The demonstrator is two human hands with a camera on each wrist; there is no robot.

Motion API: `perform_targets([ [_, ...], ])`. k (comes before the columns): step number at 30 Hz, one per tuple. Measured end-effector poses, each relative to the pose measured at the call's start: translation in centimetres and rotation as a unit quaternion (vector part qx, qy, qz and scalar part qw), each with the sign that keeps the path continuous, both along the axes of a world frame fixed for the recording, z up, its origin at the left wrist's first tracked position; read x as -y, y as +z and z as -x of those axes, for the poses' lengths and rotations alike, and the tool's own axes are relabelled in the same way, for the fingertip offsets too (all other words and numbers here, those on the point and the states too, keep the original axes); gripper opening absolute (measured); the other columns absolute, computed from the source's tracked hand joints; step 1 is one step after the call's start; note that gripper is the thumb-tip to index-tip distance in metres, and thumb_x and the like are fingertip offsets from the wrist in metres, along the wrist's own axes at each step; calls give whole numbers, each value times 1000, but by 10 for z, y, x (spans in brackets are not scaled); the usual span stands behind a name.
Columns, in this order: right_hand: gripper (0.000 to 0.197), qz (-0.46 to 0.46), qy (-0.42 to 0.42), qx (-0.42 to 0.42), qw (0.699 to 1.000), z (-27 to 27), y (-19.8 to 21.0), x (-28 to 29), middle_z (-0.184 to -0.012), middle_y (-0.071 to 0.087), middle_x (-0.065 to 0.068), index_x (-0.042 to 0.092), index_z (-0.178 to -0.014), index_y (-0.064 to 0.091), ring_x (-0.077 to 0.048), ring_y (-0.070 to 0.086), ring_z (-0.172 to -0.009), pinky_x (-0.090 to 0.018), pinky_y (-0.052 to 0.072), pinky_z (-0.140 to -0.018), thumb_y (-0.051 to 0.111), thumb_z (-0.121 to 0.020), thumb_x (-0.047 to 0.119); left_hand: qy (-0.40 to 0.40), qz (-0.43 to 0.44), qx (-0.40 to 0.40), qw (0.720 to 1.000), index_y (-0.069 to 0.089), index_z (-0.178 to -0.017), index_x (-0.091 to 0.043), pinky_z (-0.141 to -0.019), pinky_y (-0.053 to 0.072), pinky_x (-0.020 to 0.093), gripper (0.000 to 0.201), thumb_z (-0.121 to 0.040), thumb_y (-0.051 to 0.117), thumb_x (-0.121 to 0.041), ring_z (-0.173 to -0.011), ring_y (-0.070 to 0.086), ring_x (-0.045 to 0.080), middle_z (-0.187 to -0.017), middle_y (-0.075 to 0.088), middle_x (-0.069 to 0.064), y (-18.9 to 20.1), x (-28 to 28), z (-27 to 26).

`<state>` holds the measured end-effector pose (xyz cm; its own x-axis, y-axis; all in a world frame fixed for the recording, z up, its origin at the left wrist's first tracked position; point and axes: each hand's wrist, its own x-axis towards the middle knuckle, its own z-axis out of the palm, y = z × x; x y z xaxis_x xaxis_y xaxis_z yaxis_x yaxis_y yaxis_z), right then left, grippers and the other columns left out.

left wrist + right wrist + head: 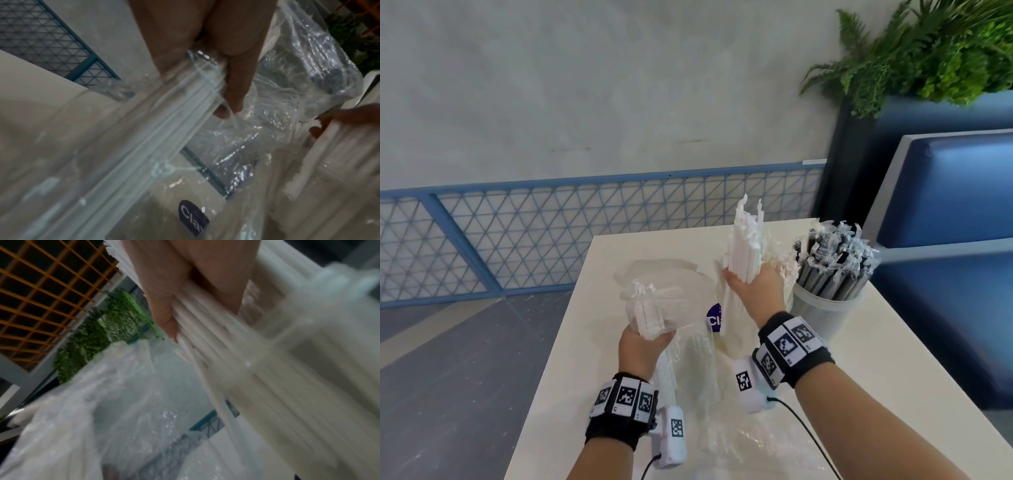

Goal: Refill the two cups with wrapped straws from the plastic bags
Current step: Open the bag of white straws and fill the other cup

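My right hand (751, 286) grips a thick bundle of white wrapped straws (744, 246), held upright above the table; the same bundle of white straws (216, 331) fills the right wrist view. My left hand (643, 346) holds a clear plastic bag (667, 294) with a few white straws (649, 313) inside, its fingers (232, 91) curled round the bag (287, 100). A clear cup (822, 308) at the right is packed with black wrapped straws (835, 253). More white straw ends (786, 270) show behind my right hand; what holds them is hidden.
The white table (887, 349) carries crumpled clear plastic (722, 431) near its front edge. A blue bench seat (945, 212) and a dark planter with ferns (914, 58) stand at the right. A blue mesh railing (534, 236) runs behind, with a drop to the floor at left.
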<state>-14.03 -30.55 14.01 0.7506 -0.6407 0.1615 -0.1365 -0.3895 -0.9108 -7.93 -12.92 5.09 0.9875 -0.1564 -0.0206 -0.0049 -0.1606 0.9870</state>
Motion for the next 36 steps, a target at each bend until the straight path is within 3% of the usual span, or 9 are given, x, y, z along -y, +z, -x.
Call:
perform_targets([
  [4, 42, -6, -31, 103, 994, 1, 2, 0, -102, 59, 1, 13, -119, 48, -15, 56, -93, -23, 48, -83, 68, -82, 18, -13, 27, -6, 1000, 68, -82, -2, -54, 44, 2, 15, -70, 73, 6, -54, 60, -10, -72, 65, -2, -3, 1, 0],
  [8, 27, 3, -38, 175, 984, -1, 14, 0, -86, 58, 12, 19, -111, 49, 0, 55, -78, 0, 39, -66, 61, -87, 13, -14, 34, -10, 999, 69, -81, -3, -55, 45, 3, 16, -69, 74, 6, -55, 61, -9, -73, 67, -1, -6, 2, -1],
  [12, 29, -26, -94, 236, 967, -3, 19, 8, -96, 68, -9, 24, -113, 46, -12, 65, -85, -15, 48, -75, 58, -87, 17, -9, 42, -12, 999, 69, -75, -11, -56, 47, 5, 19, -68, 74, 6, -57, 62, -5, -71, 68, -3, -8, 1, -2],
  [15, 33, -50, -121, 295, 947, -4, 31, 15, -95, 67, -13, 14, -117, 47, 5, 62, -73, -4, 44, -67, 59, -87, 13, -9, 46, -15, 999, 69, -78, -9, -58, 48, 5, 17, -70, 74, 5, -59, 62, -6, -71, 68, -3, -7, 0, -4],
  [18, 38, -21, -140, 322, 936, -2, 46, 22, -88, 64, -4, 3, -120, 49, 7, 56, -73, -3, 41, -67, 60, -84, 8, -13, 54, -15, 998, 68, -71, -14, -57, 48, 5, 22, -69, 74, 7, -57, 63, -6, -58, 68, -10, -7, 0, -4],
  [21, 36, 8, -136, 280, 950, -4, 51, 28, -83, 58, 5, 1, -116, 52, 8, 55, -72, -7, 45, -67, 62, -81, 5, -10, 51, -14, 999, 68, -69, -17, -57, 48, 5, 24, -69, 74, 6, -57, 62, -6, -55, 68, -14, -6, 0, -4],
  [25, 25, 30, -69, 116, 990, -6, 26, 19, -90, 63, 0, 6, -107, 59, -13, 59, -82, -31, 51, -79, 61, -85, 15, -16, 55, -14, 998, 68, -69, -15, -55, 47, 5, 22, -70, 74, 6, -55, 62, -6, -54, 68, -13, -5, 0, -2],
  [30, 53, -23, -21, -9, 999, -4, -3, 2, -113, 57, -12, 4, -135, 39, -28, 54, -107, -31, 40, -93, 58, -89, 23, -23, 60, -8, 998, 68, -68, -15, -57, 47, 4, 24, -69, 74, 8, -55, 62, -7, -55, 68, -12, -1, 0, 0],
  [36, 56, 3, 0, -45, 999, -6, -25, 11, -125, 55, -12, 7, -136, 38, -29, 51, -118, -27, 40, -89, 61, -87, 24, -51, 57, 15, 997, 68, -68, -16, -58, 48, 6, 27, -68, 73, 10, -59, 63, -6, -58, 70, -17, 4, 0, 6],
])
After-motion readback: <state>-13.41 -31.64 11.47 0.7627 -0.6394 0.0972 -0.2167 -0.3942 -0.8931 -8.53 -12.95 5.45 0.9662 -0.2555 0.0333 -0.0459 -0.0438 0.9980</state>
